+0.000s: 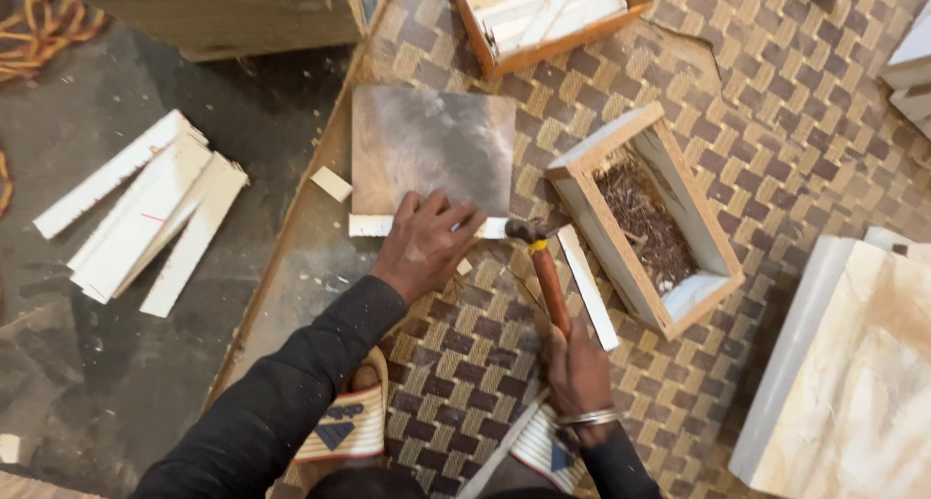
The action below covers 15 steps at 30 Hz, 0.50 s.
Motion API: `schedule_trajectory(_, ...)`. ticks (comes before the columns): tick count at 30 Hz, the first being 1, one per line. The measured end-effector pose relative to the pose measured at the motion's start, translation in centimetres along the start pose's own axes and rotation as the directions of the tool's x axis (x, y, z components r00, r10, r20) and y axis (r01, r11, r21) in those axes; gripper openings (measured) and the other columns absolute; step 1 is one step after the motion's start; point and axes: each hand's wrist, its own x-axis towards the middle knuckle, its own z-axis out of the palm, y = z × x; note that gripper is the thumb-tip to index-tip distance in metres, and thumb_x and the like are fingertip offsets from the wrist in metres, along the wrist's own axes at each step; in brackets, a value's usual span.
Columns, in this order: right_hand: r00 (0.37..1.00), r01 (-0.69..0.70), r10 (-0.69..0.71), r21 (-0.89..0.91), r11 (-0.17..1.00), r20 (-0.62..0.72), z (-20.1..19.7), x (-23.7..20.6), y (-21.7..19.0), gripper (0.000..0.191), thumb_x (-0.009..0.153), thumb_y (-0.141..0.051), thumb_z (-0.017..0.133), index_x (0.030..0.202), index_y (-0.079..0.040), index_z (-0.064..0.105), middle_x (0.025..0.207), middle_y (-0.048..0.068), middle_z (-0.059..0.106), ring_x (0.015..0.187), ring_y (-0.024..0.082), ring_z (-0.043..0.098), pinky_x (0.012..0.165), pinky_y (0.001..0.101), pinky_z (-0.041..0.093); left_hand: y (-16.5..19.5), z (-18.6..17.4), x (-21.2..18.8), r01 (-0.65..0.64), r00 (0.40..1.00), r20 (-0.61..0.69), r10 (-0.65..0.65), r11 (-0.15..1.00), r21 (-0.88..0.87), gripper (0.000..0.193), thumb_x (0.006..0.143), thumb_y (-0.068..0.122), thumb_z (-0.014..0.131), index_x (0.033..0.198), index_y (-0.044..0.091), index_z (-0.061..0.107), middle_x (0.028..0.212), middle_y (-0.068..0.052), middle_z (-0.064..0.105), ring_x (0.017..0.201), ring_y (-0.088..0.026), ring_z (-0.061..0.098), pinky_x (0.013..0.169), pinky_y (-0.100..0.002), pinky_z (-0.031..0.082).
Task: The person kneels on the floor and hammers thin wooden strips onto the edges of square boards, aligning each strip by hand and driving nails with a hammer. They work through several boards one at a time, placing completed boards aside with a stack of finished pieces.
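Note:
My left hand (424,242) presses flat on a thin white wooden strip (373,225) that lies along the near edge of a grey metal plate (432,145). My right hand (575,368) grips the reddish handle of a hammer (545,271); its dark head rests at the right end of that strip. Another loose white strip (588,286) lies just right of the hammer. A metal bangle sits on my right wrist.
An open wooden box (713,229) holding small brown nails stands to the right. Another box of white strips (548,12) is at the top. Several white strips (145,213) lie on the dark floor at left. Pale boards (853,363) sit at right. Woven mat underneath.

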Motion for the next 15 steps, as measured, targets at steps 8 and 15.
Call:
schedule_trajectory(8, 0.986, 0.117, -0.109, 0.054, 0.992, -0.129, 1.0, -0.1, 0.3, 0.04, 0.109, -0.037, 0.033, 0.094, -0.007, 0.056, 0.058, 0.001, 0.06, 0.041, 0.011, 0.059, 0.036, 0.028, 0.049, -0.2, 0.2, 0.2, 0.009, 0.999, 0.039, -0.01, 1.0, 0.03, 0.039, 0.088, 0.023, 0.076, 0.123, 0.008, 0.07, 0.112, -0.002, 0.067, 0.096, -0.021, 0.056, 0.082, -0.041, 0.043)
schedule_trajectory(15, 0.974, 0.152, -0.151, -0.011, 0.988, -0.169, 0.2, 0.5, 1.5, 0.038, 0.106, -0.038, 0.033, 0.094, -0.01, 0.055, 0.056, 0.003, 0.058, 0.04, 0.013, 0.054, 0.034, 0.0291, 0.046, 0.2, 0.0, 0.2, 0.005, 1.0, 0.024, -0.006, 0.999, 0.042, 0.037, 0.088, 0.022, 0.075, 0.122, 0.008, 0.069, 0.112, -0.002, 0.066, 0.098, -0.022, 0.056, 0.082, -0.041, 0.042)
